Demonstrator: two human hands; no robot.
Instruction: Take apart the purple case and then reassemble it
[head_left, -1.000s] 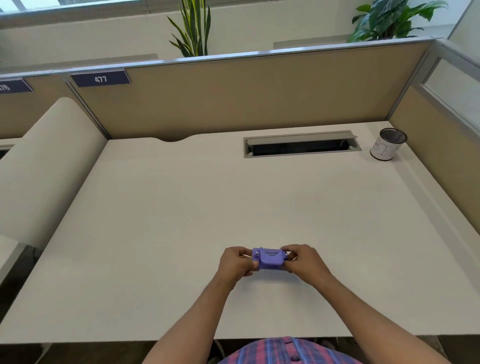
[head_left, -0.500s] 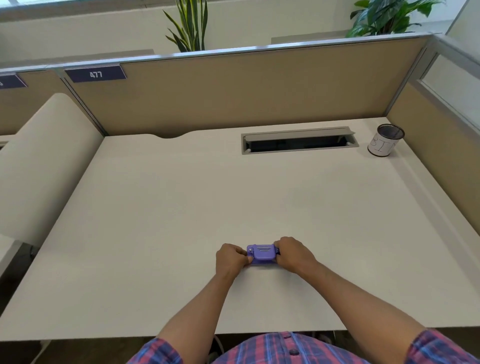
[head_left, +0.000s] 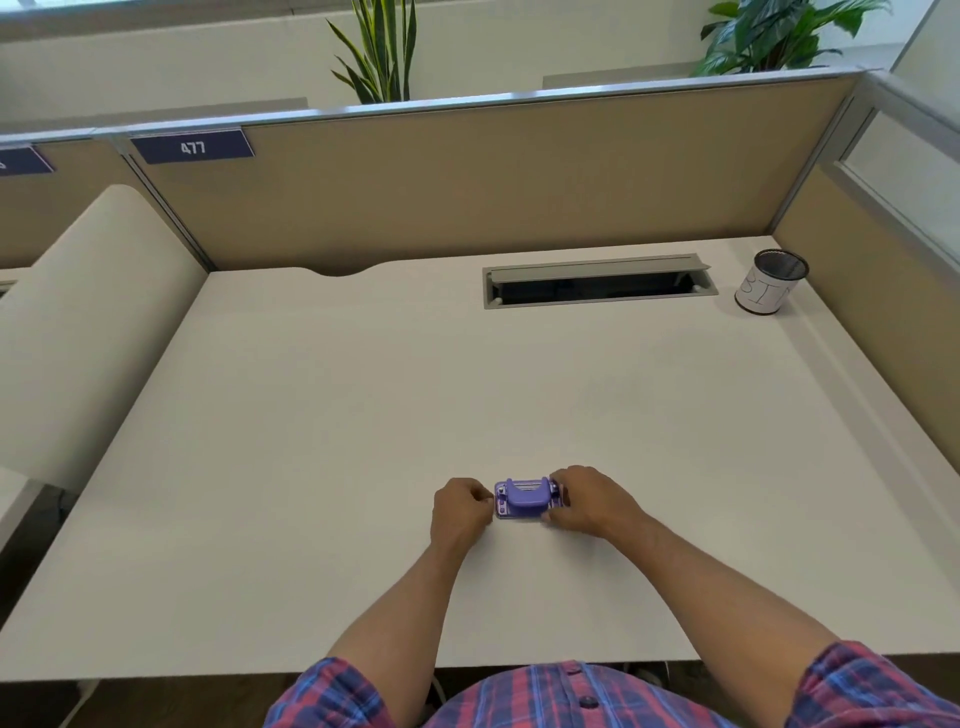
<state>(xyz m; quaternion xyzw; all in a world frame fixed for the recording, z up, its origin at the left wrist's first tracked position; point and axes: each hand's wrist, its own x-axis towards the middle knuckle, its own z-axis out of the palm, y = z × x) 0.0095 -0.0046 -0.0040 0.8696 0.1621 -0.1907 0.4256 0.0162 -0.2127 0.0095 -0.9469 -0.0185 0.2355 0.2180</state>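
A small purple case (head_left: 524, 498) rests on the white desk (head_left: 363, 415) near the front edge. Its rounded top cover is lifted or shifted, so a flat lower part with small details shows at the left and front. My left hand (head_left: 461, 506) is curled at the case's left end, fingertips touching it. My right hand (head_left: 587, 499) grips the right end, thumb at the front corner. The far right side of the case is hidden by my fingers.
A mesh pen cup (head_left: 771, 282) stands at the back right corner. A grey cable slot (head_left: 597, 283) is cut into the desk's rear. Tan partition walls (head_left: 467, 182) close off the back and right side. A rounded white divider (head_left: 78, 322) borders the left.
The case has come down onto the desk between my hands. Its top cover now stands apart from the lower part, whose inside has come into sight.
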